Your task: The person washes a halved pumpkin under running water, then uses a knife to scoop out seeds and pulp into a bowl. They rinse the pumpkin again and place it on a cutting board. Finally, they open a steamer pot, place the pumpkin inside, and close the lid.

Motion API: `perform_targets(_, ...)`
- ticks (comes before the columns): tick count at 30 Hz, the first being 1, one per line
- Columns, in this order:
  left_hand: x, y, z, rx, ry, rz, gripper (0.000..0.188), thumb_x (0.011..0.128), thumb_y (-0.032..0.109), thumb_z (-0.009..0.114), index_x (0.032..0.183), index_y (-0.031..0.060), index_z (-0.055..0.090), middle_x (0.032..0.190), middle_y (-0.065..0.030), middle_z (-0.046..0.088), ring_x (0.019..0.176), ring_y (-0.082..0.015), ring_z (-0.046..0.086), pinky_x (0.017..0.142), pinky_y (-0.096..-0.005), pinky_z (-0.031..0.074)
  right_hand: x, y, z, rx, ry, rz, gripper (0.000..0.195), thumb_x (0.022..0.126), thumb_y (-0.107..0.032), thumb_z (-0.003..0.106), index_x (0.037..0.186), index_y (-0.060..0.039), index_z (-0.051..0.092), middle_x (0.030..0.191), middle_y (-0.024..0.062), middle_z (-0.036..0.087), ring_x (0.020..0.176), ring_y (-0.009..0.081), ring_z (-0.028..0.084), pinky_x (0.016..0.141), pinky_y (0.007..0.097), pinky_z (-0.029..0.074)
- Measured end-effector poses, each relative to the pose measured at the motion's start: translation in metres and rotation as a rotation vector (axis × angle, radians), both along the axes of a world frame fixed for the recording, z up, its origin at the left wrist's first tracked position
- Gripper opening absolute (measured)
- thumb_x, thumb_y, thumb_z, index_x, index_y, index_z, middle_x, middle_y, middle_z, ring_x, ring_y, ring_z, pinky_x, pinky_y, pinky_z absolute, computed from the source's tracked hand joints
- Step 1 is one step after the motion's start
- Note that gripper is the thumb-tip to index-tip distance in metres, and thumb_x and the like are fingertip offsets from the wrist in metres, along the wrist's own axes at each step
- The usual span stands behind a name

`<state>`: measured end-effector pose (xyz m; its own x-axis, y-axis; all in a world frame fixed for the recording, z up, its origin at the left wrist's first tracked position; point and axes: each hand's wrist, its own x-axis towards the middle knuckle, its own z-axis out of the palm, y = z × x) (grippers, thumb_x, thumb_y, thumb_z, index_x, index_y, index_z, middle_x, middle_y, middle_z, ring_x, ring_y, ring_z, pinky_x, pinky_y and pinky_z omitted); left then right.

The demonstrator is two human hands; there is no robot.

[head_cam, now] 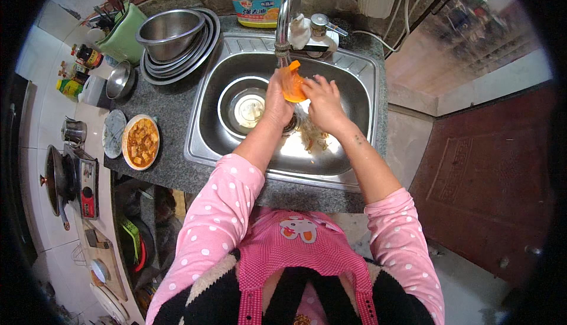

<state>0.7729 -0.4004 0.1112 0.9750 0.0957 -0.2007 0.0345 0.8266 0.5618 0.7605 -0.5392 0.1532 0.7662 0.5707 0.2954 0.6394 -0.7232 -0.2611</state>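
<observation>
My left hand (279,100) grips an orange piece, perhaps a chunk of pumpkin or a plastic item (293,83), under running water from the chrome faucet (282,23). My right hand (324,103) touches its right side with the fingertips, the fingers partly spread. Both hands are over the stainless steel sink (212,141). A metal bowl (224,119) stands in the left of the basin with some water and a pale round thing in it. Food scraps (313,136) lie on the basin floor by the drain, which my left hand partly hides.
Stacked steel basins (172,32), a small metal bowl (120,80) and a dish of cooked tofu in sauce (141,142) stand on the granite counter (172,108) to the left. A yellow detergent jug (258,1) is behind the sink. A jar (319,26) and cloth sit right of the faucet.
</observation>
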Motion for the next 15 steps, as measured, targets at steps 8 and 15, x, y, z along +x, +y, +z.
perform_targets(8, -0.063, 0.012, -0.005, 0.043, 0.411, -0.210, 0.063, 0.094, 0.058, 0.021, 0.130, 0.0122, 0.045, 0.125, -0.0125, 0.051, 0.111, -0.0300, 0.053, 0.094, -0.0492, 0.043, -0.034, -0.005, 0.004, 0.010, 0.504, 0.393, 0.044, 0.084, -0.014, 0.051, 0.127, -0.0104, 0.049, 0.119, 0.0139, 0.057, 0.116, 0.0332, 0.047, 0.099, 0.0509, 0.029)
perform_targets(15, -0.076, 0.029, 0.008, -0.231, 0.548, -0.253, 0.056, 0.096, 0.050, 0.029, 0.136, 0.0119, 0.035, 0.135, -0.0157, 0.041, 0.121, -0.0376, 0.045, 0.094, -0.0593, 0.040, -0.007, -0.052, 0.000, 0.078, 0.580, 0.000, 0.030, 0.088, -0.030, 0.055, 0.107, -0.0081, 0.063, 0.114, 0.0100, 0.060, 0.114, 0.0271, 0.052, 0.096, 0.0501, 0.035)
